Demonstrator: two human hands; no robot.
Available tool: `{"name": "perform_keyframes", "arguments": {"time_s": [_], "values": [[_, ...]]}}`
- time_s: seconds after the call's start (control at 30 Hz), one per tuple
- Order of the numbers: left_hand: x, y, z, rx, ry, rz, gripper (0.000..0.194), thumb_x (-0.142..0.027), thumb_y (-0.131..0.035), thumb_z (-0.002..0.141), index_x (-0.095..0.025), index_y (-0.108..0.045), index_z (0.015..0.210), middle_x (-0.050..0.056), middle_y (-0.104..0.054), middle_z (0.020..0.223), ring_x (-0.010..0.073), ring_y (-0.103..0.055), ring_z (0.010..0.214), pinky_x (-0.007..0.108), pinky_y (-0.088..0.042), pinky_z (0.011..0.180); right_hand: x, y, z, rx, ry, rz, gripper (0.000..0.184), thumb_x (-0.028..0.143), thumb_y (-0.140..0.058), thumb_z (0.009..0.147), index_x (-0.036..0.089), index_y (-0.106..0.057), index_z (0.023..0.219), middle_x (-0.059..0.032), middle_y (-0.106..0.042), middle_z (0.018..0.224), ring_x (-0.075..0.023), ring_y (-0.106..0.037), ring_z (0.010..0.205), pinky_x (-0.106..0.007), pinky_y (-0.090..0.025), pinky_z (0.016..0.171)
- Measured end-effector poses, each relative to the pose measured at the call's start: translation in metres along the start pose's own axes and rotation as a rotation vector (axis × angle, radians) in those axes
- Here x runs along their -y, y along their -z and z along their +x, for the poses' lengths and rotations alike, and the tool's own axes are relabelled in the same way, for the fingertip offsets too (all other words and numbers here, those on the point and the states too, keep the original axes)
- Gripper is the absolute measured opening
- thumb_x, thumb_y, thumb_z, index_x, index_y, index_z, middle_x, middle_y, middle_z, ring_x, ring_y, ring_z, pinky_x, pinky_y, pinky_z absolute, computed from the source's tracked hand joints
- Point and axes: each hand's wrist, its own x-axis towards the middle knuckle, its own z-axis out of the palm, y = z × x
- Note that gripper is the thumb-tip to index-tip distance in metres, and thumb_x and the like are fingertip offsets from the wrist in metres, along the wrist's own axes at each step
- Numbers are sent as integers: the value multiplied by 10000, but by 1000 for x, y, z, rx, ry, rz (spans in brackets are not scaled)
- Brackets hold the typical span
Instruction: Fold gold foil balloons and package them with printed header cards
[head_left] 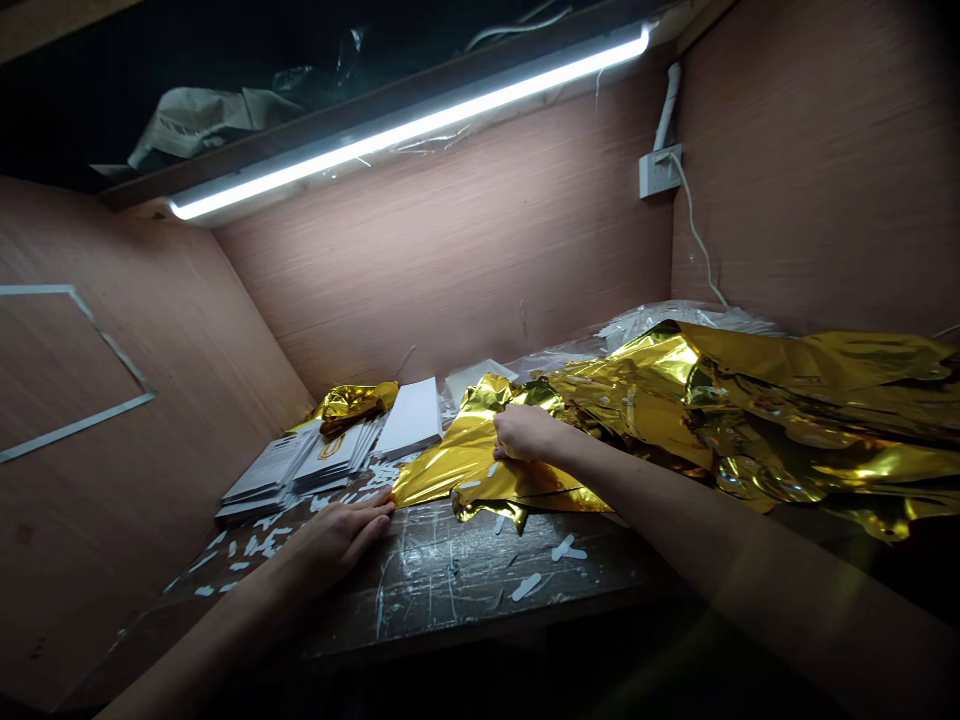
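Note:
A large crumpled sheet of gold metallic foil (720, 420) covers the right of the dark, scratched tabletop (435, 580). My right hand (526, 433) presses on its near left part, fingers curled into the foil. My left hand (337, 540) lies flat on the table, fingertips at the foil's left edge. Just beyond it stand stacks of white printed cards (274, 470), a white block of paper or card (409, 418), and a small bunched piece of gold foil (352, 405). Small white paper scraps (562, 548) lie scattered around both hands.
Pinkish-brown wood-laminate walls (442, 260) enclose the table on three sides. A bright LED strip light (409, 125) runs under a dark shelf overhead. A white wall socket (658, 170) has a cable running down, and clear plastic (675, 322) lies behind the foil.

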Motion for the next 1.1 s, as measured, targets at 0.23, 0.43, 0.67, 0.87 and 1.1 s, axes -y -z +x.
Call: {"name": "perform_keyframes", "arguments": {"time_s": [0.23, 0.43, 0.67, 0.87, 1.1], "values": [[11, 4, -6, -71, 62, 39, 400, -465, -466, 1005, -284, -817, 1073, 58, -602, 1427, 318, -649, 1249, 400, -531, 1059, 0, 0, -2, -1, 0, 0, 401, 465, -743, 825, 184, -778, 1108, -159, -767, 1074, -295, -710, 1046, -285, -520, 745], [11, 10, -6, -88, 159, 112, 495, -524, -464, 991, -258, -765, 702, 51, -636, 1397, 345, -749, 1036, 416, -556, 869, 1, 1, -2, -6, 0, 7, 397, 459, -751, 819, 181, -778, 1101, -153, -767, 1077, -297, -711, 1039, -286, -519, 732], [-6, 8, 2, -235, 508, 66, 557, -692, -460, 930, -237, -747, 786, 70, -807, 923, 296, -735, 793, 339, -460, 647, 0, 1, -2, 6, 14, 2, 385, 456, -735, 834, 178, -780, 1098, -161, -765, 1066, -289, -713, 1034, -279, -512, 730], [-6, -6, 18, -235, 435, -47, 503, -629, -621, 832, -190, -611, 1077, 120, -761, 1064, 325, -709, 1000, 390, -516, 823, 0, -1, 0, 18, -1, 1, 378, 464, -729, 837, 182, -788, 1082, -159, -767, 1065, -287, -719, 1011, -283, -516, 728], [24, -6, 29, -240, 301, -182, 397, -381, -587, 825, -202, -610, 1179, 62, -754, 997, 287, -716, 961, 403, -534, 880, 0, -2, 0, 15, -1, -6, 370, 465, -730, 836, 184, -784, 1069, -155, -766, 1057, -292, -719, 1007, -297, -526, 734]]}}
